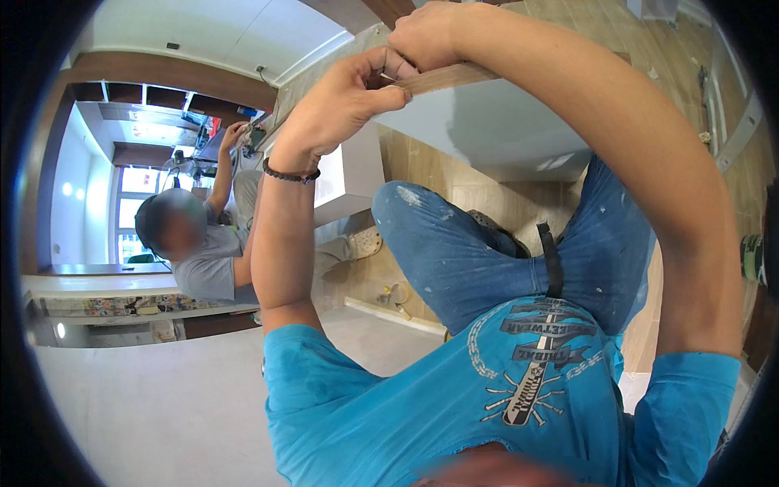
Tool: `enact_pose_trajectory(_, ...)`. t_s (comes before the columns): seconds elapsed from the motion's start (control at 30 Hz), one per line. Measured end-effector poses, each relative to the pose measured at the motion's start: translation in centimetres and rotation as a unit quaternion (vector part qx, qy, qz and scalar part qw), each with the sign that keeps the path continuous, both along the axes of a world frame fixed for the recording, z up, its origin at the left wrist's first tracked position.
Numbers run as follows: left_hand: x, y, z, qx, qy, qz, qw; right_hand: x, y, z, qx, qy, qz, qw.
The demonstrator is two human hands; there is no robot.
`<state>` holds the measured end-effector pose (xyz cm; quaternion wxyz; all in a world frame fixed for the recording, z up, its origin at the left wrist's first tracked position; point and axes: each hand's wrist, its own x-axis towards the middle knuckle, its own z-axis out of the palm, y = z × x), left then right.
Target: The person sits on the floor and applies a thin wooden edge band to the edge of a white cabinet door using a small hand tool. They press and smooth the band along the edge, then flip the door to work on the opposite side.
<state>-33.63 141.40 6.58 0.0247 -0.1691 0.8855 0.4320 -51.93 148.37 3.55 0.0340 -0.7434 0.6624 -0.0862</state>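
Note:
Both my arms reach forward and my hands meet at the far end of a pale grey panel (479, 130) with a wood-toned top edge (454, 78). My left hand (345, 101), with a dark beaded bracelet (290, 176) at its wrist, is closed at the panel's corner. Its thumb lies on the near side and its fingers curl over the far side. Just beyond it, my right hand (426, 36) is bent at the wrist with its fingers curled in. Whatever lies between those fingers is hidden.
A white box-like unit (353, 174) stands left of the panel. Farther left, a co-worker in a grey shirt (207, 252) raises a hand near a dark green tool (254, 140). Wood-look floor (418, 154) lies under my bent knees. A white surface (162, 398) fills the lower left.

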Motion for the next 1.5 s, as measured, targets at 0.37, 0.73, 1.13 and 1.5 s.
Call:
enact_pose_trajectory(0.37,0.6,0.5,-0.1,0.038,0.030,0.008,0.999,0.8,0.4,0.5,0.036,0.035,-0.021,0.999)
enact_pose_trajectory(0.73,3.6,0.3,-1.0,-0.013,0.058,-0.003,0.998,2.9,0.8,0.8,0.031,0.031,-0.029,0.999)
enact_pose_trajectory(1.13,4.4,1.5,-0.7,-0.057,0.046,0.004,0.997,3.5,1.1,0.5,0.054,0.021,-0.041,0.997)
enact_pose_trajectory(1.5,2.8,2.6,-1.5,-0.086,0.061,0.043,0.993,1.7,0.8,-0.6,0.042,0.033,-0.039,0.998)
